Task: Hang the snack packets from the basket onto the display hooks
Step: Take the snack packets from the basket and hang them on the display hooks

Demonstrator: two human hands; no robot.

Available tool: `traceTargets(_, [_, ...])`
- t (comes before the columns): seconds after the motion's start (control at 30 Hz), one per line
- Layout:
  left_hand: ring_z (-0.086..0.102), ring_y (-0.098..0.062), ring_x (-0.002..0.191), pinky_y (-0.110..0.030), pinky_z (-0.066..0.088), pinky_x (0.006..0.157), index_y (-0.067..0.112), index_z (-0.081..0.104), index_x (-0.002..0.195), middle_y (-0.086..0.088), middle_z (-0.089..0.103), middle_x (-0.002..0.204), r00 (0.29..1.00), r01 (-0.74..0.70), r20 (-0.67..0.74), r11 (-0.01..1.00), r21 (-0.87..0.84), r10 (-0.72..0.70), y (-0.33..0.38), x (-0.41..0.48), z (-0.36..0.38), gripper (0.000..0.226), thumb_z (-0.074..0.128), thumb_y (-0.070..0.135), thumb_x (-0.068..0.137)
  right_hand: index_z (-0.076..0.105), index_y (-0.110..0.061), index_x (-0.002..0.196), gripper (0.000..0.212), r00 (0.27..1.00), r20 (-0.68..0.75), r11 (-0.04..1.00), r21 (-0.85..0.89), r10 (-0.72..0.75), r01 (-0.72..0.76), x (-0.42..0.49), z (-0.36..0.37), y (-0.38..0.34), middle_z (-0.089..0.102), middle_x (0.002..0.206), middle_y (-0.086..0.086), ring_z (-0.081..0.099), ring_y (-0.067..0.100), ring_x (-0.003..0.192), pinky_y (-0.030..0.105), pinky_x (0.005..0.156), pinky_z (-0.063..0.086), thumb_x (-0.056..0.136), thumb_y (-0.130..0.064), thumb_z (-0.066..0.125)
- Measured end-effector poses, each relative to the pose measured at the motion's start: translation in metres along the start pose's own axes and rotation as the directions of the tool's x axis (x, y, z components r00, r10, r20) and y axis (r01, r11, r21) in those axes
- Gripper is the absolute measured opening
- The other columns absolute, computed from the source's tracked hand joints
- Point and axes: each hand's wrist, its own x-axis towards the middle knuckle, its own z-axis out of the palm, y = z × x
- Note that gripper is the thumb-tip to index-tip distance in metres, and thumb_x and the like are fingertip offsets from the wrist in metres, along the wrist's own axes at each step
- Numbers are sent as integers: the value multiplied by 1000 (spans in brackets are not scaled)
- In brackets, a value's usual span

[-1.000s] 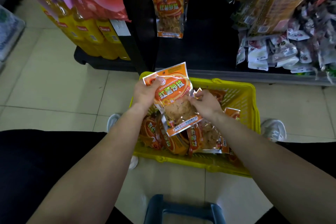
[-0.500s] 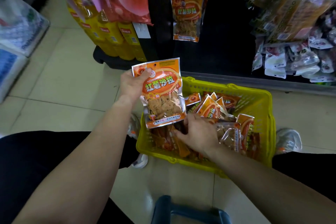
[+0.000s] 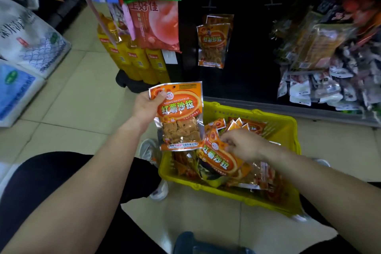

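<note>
The left hand (image 3: 147,107) held an orange snack packet (image 3: 178,117) upright over the near left corner of the yellow basket (image 3: 237,198). Its grip was clamped on the packet's top left corner, the thumb pressed on the printed front and the fingers hidden behind the foil. The packet's lower edge hung just above the heap in the basket, with its clear window of crisps facing the camera. The right hand (image 3: 244,144) reached down into the basket with curled fingers, its grip pinched together on the upper edge of a second packet (image 3: 220,161). That packet lay tilted on the other orange packets piled there. The basket stood on the tiled floor (image 3: 82,113) in front of a black display panel (image 3: 247,68). There the hanging packets (image 3: 212,47) of the same kind hung one behind another, above the basket and well apart from both hands. Yellow bottles (image 3: 134,62) stood to the left of the panel.
</note>
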Motion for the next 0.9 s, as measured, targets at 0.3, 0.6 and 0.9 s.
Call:
traceTargets(0.3, [72,-2,69,-18,56,60,16,70,97,6,74,86,994,-103,-32,995,-18,102,22,-3,16,12,65,27,97,59,-37,85,18,993,-112,998,50,-34,40,-49,-61,24,62,85,-18,57,7,82,27,65,39,98,-25,60])
traceTargets(0.6, [74,-14,91,-32,60,80,15,74,113,2,77,98,989,-107,115,989,101,95,2,-13,60,27,65,34,96,61,-25,77,26,903,-357,970,44,238,-238,-30,-60,45,62,73,-6,60,23,81,35,66,46,87,-47,69])
traceTargets(0.9, [68,-3,85,-21,56,71,16,71,116,9,70,97,983,-168,118,950,264,141,-16,-14,84,31,68,36,93,21,-33,156,72,940,-216,961,139,266,-240,-6,-22,52,69,95,8,68,23,80,36,72,54,95,-17,56])
